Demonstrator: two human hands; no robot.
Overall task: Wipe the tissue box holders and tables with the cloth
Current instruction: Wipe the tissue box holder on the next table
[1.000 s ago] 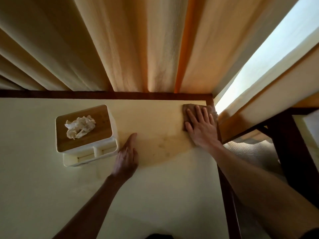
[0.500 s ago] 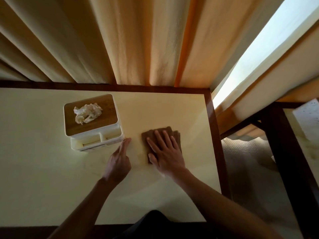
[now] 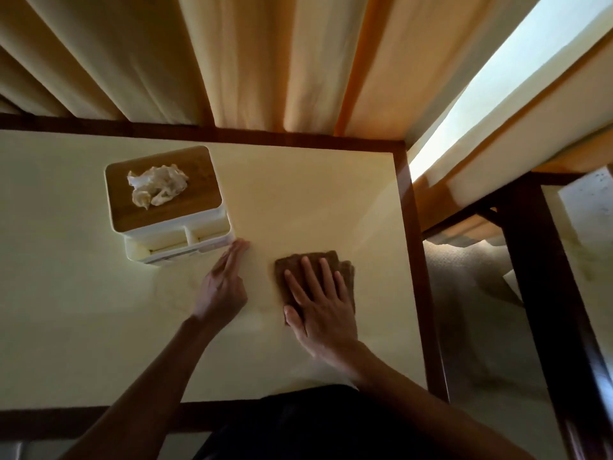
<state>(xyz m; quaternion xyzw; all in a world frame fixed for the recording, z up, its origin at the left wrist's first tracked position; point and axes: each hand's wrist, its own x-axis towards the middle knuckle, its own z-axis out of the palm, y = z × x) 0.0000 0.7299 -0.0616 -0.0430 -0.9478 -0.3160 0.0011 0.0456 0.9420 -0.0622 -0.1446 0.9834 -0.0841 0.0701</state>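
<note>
Curtains hang behind cream table with dark wood rim. White tissue box holder at far left, crumpled tissue on wooden lid. My right hand, fingers straight and spread, presses brown cloth flat on table near right edge. My left hand, fingers straight, fingertips apparently touching holder's near corner; contact unclear.

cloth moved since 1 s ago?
Yes. The brown cloth under the right hand left the table's far right corner by the dark rim and came toward the near edge, now lying right of the tissue box holder.
</note>
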